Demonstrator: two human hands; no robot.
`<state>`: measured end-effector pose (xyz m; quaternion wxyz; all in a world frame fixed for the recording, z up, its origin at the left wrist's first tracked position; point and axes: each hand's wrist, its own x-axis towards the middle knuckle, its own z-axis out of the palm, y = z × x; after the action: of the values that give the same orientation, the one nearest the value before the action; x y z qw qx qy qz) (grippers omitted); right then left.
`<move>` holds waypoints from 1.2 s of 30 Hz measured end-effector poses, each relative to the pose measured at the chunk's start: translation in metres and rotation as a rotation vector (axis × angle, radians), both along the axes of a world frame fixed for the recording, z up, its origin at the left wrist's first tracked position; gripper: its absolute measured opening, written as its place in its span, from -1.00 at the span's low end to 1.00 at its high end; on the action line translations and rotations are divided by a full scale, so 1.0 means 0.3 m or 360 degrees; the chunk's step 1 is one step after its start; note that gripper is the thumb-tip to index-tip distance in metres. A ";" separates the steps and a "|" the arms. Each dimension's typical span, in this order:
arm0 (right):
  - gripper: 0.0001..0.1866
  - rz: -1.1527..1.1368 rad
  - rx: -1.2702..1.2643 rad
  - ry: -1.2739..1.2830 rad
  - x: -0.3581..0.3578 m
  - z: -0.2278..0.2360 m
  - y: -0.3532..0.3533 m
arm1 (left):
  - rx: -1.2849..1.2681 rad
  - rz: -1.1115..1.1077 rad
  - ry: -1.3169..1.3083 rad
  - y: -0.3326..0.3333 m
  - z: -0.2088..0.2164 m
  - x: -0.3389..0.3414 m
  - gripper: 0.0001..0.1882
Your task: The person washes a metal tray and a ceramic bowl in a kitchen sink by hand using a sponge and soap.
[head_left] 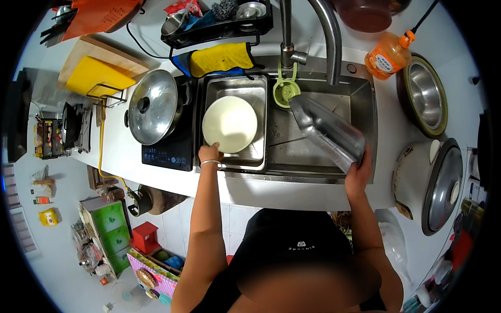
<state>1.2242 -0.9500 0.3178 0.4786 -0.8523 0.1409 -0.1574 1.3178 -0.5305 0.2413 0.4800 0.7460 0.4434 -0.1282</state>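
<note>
My left hand [211, 154] pinches the near rim of a round cream-coloured bowl [229, 125]. That bowl rests in a rectangular metal tray [257, 161] at the left part of the sink. Over the right basin [292, 164], my right hand [359, 172] grips the near end of a shiny grey rectangular container [329, 130], which is tilted. I cannot tell whether it is metal or clear plastic. Beyond its far end, a small green strainer [286, 91] hangs below the faucet [334, 52].
A lidded pan [153, 107] sits on a black cooktop [166, 158] at left. A yellow and blue cloth [219, 59] hangs from a black rack [216, 35]. An orange soap bottle [388, 55], nested bowls [425, 94] and a large lidded pot [425, 182] stand at right.
</note>
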 end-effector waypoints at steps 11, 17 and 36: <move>-0.39 -0.0518 0.2035 0.0325 0.047 -0.140 0.003 | -0.0834 0.0147 -0.0361 -0.100 0.159 -0.004 -0.66; -0.38 -0.0503 0.2495 0.0319 0.037 -0.204 0.159 | -0.1061 -0.0202 -0.0312 -0.419 0.322 -0.096 -0.71; -0.40 -0.0304 0.2872 0.0711 -0.026 -0.294 0.305 | -0.0921 -0.0198 -0.0538 -0.632 0.253 -0.412 -0.66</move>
<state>1.2164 -0.8584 0.2297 0.9063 -0.1537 0.3679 0.1404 1.1942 -0.7200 0.3171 0.7299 0.6151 0.2564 -0.1523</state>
